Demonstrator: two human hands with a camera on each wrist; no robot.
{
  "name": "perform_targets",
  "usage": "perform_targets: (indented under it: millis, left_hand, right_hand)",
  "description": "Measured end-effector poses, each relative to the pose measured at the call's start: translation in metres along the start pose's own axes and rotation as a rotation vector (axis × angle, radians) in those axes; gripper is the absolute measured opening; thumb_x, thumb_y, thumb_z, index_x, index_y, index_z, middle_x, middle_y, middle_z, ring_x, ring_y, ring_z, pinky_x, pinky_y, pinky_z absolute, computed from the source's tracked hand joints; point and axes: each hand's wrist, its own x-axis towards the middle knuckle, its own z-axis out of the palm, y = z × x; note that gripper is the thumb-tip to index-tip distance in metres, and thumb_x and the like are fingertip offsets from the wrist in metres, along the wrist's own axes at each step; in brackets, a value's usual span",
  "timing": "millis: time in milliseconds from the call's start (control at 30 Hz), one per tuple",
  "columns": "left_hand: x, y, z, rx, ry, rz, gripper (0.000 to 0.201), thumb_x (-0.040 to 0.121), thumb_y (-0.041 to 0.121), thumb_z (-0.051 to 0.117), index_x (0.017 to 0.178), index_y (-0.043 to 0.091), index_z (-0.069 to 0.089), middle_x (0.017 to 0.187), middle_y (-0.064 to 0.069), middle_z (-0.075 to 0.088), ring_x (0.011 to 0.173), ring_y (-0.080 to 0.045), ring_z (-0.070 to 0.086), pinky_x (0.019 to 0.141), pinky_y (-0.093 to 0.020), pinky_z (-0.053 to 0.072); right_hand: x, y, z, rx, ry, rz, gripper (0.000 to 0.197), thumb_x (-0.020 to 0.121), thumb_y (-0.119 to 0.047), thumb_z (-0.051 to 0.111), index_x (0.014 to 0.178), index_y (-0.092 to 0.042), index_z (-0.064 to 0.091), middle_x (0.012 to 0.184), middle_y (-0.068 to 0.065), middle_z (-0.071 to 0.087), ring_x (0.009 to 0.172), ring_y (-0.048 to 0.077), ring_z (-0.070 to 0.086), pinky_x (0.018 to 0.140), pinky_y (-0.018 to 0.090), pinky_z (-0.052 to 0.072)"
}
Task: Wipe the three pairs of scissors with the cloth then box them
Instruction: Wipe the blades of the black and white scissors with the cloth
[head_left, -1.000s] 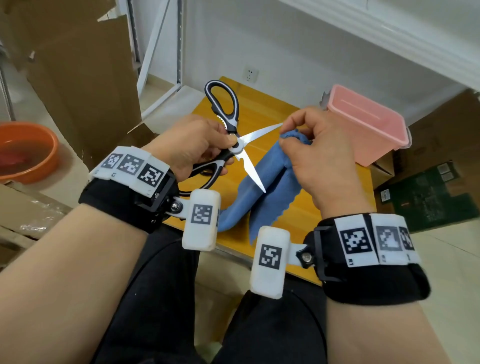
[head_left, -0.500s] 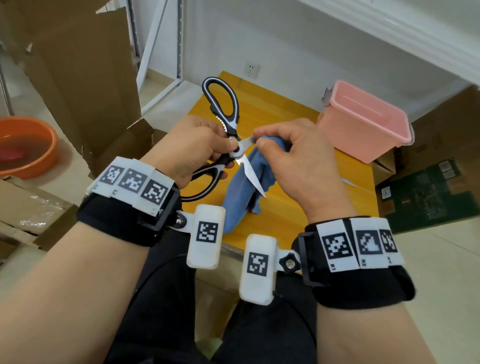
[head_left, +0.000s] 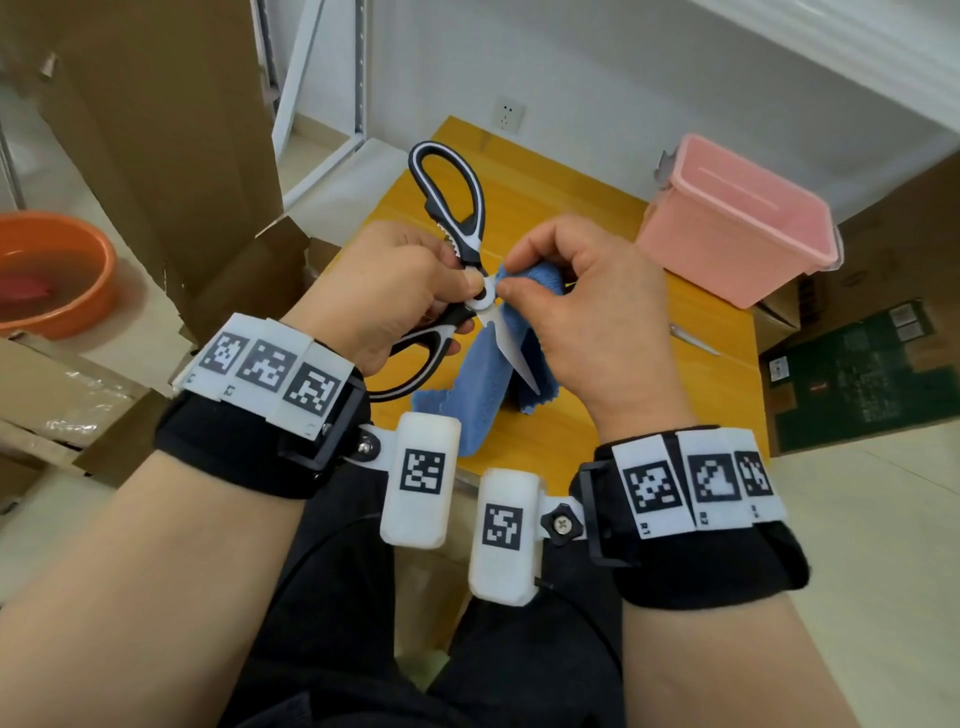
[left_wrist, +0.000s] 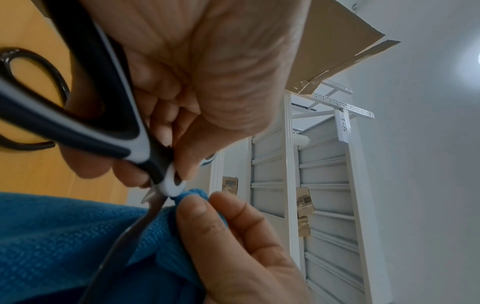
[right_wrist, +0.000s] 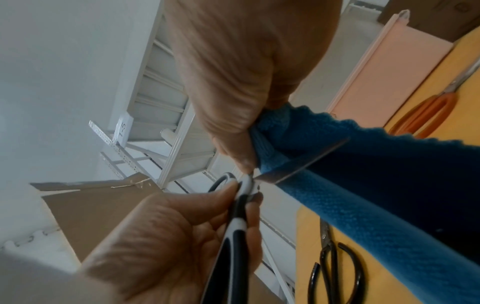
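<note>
My left hand grips black-and-white kitchen scissors near the pivot, blades spread apart, above the yellow table. My right hand pinches a blue cloth against one blade right at the pivot; the other blade points down toward me. In the left wrist view the cloth wraps the blade beside the white pivot. In the right wrist view, black scissors and orange-handled scissors lie on the table. The pink box stands at the table's far right.
An orange basin sits on the floor at left. Cardboard sheets lean at the left, and more boxes stand right of the table. White shelving rises behind.
My right hand has slid the cloth along the blade from near its tip up to the pivot. The left hand has kept its hold on the scissors.
</note>
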Motion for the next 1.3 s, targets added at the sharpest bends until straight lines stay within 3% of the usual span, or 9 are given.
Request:
perform_targets:
  millis: [67,333,600,700,867,1033,1167,1300]
  left_hand:
    - [-0.001,-0.0018,0.0024,0.007,0.003,0.001,0.016,0.089,0.0,0.065,0.076,0.004,0.057,0.062,-0.009,0.068,0.057,-0.025,0.066,0.054,-0.041,0.058]
    - [-0.0022,0.0015,0.0085,0.012,-0.006,0.026,0.008,0.089,-0.001,0.065,0.086,0.002,0.058,0.055,-0.005,0.065,0.055,-0.025,0.065,0.049,-0.035,0.057]
    - [-0.0039,0.0018,0.0094,0.021,0.0,0.029,0.008,0.089,-0.001,0.066,0.094,0.003,0.061,0.051,0.0,0.063,0.054,-0.023,0.065,0.051,-0.039,0.057]
    - [-0.0044,0.003,0.009,0.04,0.014,0.041,0.006,0.088,-0.001,0.066,0.091,0.001,0.062,0.054,-0.003,0.064,0.055,-0.024,0.066,0.051,-0.039,0.057]
    - [-0.0039,0.0001,0.0054,0.061,0.034,0.038,0.011,0.087,-0.002,0.067,0.084,0.004,0.058,0.062,-0.014,0.065,0.058,-0.031,0.064,0.054,-0.045,0.058]
    - [-0.0042,-0.0011,0.009,0.032,0.017,0.025,0.01,0.088,-0.002,0.066,0.087,0.004,0.058,0.052,-0.005,0.061,0.058,-0.031,0.063,0.052,-0.043,0.057]
    - [-0.0039,0.0019,0.0109,0.033,0.006,0.029,0.008,0.088,-0.002,0.066,0.088,0.003,0.06,0.056,-0.009,0.061,0.058,-0.031,0.064,0.053,-0.044,0.058]
    - [-0.0031,-0.0002,0.0069,0.052,0.021,0.009,0.013,0.086,-0.002,0.067,0.082,0.005,0.057,0.059,-0.011,0.065,0.056,-0.031,0.064,0.054,-0.046,0.058]
  right_hand:
    - [-0.0016,0.0005,-0.0004,-0.026,-0.01,-0.011,0.014,0.081,-0.015,0.077,0.084,-0.025,0.067,0.083,-0.016,0.067,0.083,0.0,0.062,0.074,0.022,0.053]
    - [-0.0049,0.0033,0.0016,-0.017,0.065,-0.004,0.021,0.083,-0.012,0.073,0.081,-0.02,0.054,0.076,-0.014,0.056,0.073,0.003,0.054,0.065,0.019,0.046]
    - [-0.0073,0.0025,0.003,-0.022,0.125,0.017,0.022,0.084,-0.012,0.071,0.083,-0.013,0.049,0.077,-0.003,0.057,0.072,0.014,0.055,0.066,0.033,0.049]
    - [-0.0067,0.0015,0.0034,-0.041,0.142,0.012,0.021,0.083,-0.011,0.07,0.082,-0.013,0.049,0.077,-0.001,0.057,0.073,0.017,0.057,0.066,0.036,0.049]
    - [-0.0057,-0.0022,0.0027,-0.105,0.023,-0.014,0.02,0.083,-0.013,0.072,0.08,-0.017,0.052,0.073,-0.006,0.058,0.069,0.011,0.055,0.065,0.035,0.05]
    - [-0.0072,0.0004,0.0033,-0.088,0.09,0.011,0.024,0.082,-0.011,0.069,0.077,-0.018,0.047,0.073,-0.003,0.057,0.075,0.017,0.061,0.066,0.04,0.05]
    - [-0.0077,-0.001,0.0023,-0.082,0.12,0.029,0.025,0.082,-0.008,0.066,0.077,-0.019,0.044,0.074,0.0,0.056,0.077,0.02,0.062,0.066,0.041,0.05]
    - [-0.0039,-0.0023,0.0005,-0.11,0.026,-0.001,0.026,0.08,-0.01,0.069,0.075,-0.02,0.046,0.074,-0.001,0.06,0.075,0.019,0.061,0.066,0.041,0.051]
